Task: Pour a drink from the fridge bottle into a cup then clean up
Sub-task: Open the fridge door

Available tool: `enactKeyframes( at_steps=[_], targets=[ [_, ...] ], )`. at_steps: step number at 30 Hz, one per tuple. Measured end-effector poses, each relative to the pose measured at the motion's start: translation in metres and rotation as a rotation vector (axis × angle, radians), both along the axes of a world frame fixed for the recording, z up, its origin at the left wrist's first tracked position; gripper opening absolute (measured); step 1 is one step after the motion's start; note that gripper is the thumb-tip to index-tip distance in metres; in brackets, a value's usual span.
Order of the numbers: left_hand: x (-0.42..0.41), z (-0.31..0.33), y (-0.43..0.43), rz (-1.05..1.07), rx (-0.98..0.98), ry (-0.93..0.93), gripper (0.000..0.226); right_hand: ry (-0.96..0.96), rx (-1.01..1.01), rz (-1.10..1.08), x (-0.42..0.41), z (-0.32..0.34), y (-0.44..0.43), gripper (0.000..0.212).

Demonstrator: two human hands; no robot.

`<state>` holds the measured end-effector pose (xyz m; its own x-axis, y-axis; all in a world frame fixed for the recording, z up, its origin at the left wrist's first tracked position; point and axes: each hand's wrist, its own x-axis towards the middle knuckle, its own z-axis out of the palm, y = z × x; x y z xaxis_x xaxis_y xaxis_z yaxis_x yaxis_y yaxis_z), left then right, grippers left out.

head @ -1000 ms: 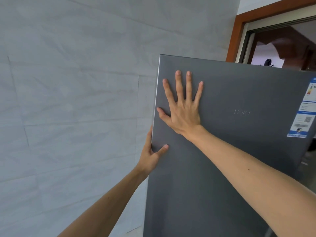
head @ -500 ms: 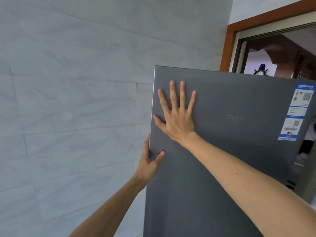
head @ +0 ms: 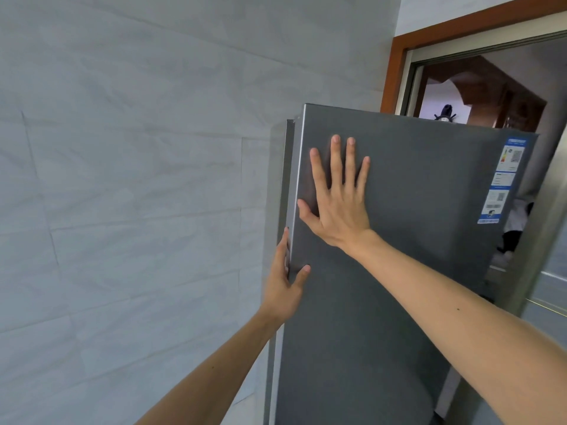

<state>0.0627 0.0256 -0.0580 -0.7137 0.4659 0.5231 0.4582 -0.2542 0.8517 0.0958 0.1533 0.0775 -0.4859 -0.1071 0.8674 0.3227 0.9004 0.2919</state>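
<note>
The dark grey fridge door fills the right half of the view. My right hand lies flat on its upper left part, fingers straight and spread, pointing up. My left hand holds the door's left edge lower down, with the thumb on the front face and the fingers along the side of the edge. A narrow strip of the fridge body shows just left of the door edge. No bottle or cup is in view.
A pale tiled wall stands close on the left of the fridge. Behind the fridge on the right is a doorway with a brown wooden frame. Blue and white labels are stuck at the door's upper right.
The fridge has dropped lower in the view and a strip of its body now shows left of the door edge. Both hands have kept their places on the door.
</note>
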Motion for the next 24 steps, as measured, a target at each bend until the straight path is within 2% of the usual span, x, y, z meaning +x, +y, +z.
enactKeyframes(
  at_steps=[8,14,24],
  targets=[
    [0.039,0.004,-0.015,0.006,-0.021,0.014,0.069,-0.073,-0.078,0.01,0.046,-0.005,-0.017,0.088],
    [0.076,0.002,-0.017,0.052,0.016,0.012,0.073,-0.075,-0.199,0.0,0.072,-0.008,-0.035,0.097],
    [0.164,-0.003,-0.016,0.169,-0.049,0.001,0.08,-0.068,-0.305,0.007,0.158,-0.014,-0.049,0.101]
  ],
)
